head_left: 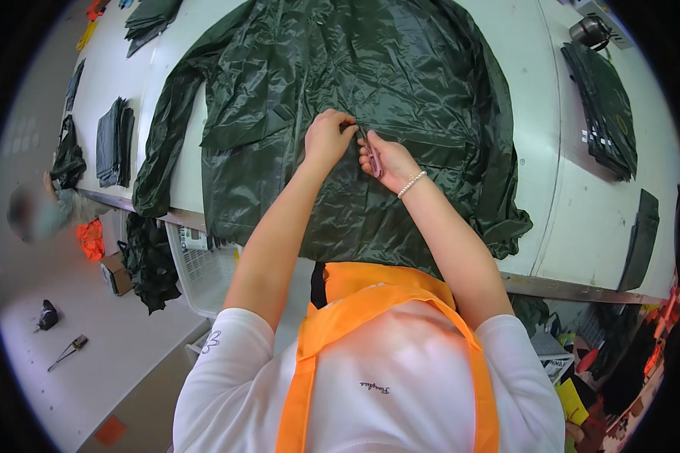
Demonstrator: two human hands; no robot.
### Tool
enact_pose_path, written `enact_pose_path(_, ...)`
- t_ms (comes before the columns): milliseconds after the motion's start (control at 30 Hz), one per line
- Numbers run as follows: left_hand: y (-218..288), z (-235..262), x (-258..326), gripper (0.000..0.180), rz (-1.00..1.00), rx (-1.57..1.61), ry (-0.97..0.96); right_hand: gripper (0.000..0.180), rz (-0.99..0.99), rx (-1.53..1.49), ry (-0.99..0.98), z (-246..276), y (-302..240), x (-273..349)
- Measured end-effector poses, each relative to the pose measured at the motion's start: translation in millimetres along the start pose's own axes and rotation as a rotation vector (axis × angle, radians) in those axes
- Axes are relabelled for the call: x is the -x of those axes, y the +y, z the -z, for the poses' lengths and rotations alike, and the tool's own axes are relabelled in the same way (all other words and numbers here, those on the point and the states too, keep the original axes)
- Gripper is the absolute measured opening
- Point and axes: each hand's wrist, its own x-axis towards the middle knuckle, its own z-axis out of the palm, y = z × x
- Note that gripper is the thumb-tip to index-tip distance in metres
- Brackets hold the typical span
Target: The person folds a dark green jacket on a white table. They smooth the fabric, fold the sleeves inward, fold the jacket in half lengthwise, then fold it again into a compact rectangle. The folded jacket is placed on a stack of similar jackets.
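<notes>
A dark green, shiny jacket [264,177] lies spread across the white table, its sleeves out to both sides. Over the jacket's middle, by the end of a pocket flap [431,151], my two hands work close together. My right hand [389,162] is closed around a small pair of pinkish thread snips [375,160], their tip pointing up toward the left fingers. With thumb and forefinger, my left hand [331,138] pinches at the jacket's front; whether it grips cloth or a thread is too small to tell.
Folded dark green garments lie in stacks at the left [115,143] and right [601,113]. A metal kettle-like pot [591,32] stands at the far right. Below the table's left edge is a white plastic basket [196,268]. Another person [41,211] is at the left.
</notes>
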Motion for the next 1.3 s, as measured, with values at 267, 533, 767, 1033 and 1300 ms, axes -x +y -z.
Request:
enact_pose_path(267, -8, -4, -10, 0.008, -0.024, 0.116, -0.005, 0.030, -0.033, -0.069, -0.010, -4, -1, -3)
enact_pose_path(533, 1, 1, -15, 0.007, 0.007, 0.082, -0.024, 0.030, -0.034, -0.120, 0.086, -14, -1, -7)
enact_pose_path(767, -2, -1, -14, 0.009, -0.001, 0.069, -0.034, 0.025, -0.017, -0.245, 0.150, -22, 3, -11)
enact_pose_path(1033, -2, 9, -4, 0.008, -0.082, 0.205, 0.011, 0.036, 0.347, 0.234, 0.151, -8, 8, 11)
enact_pose_path(1300, -11, 61, 100, 0.020, 0.055, 0.026, -0.093, 0.030, 0.916, 2.059, 0.330, 91, -47, 98)
